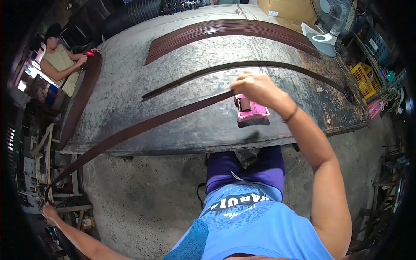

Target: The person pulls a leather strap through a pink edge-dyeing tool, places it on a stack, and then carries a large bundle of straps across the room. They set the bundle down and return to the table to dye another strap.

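A long dark brown strap, leather-like (143,124), stretches across the front of the workbench between my two hands. My right hand (258,89) pinches its one end above the bench. Far out to the left, beyond the bench edge, my left hand (50,214) is closed on the strap near its other end, where it bends down. Just below my right hand stands a pink holder (253,113) with a brown roll in it, partly covered by the hand. Behind it, a second brown strap (208,69) lies in a curve on the bench.
On the workbench (117,82), a stack of brown strips (229,29) lies at the back. More brown strips (84,95) run along the left edge, where a person (60,60) holds a red tool. A fan (331,19) stands back right, near a yellow crate (364,80).
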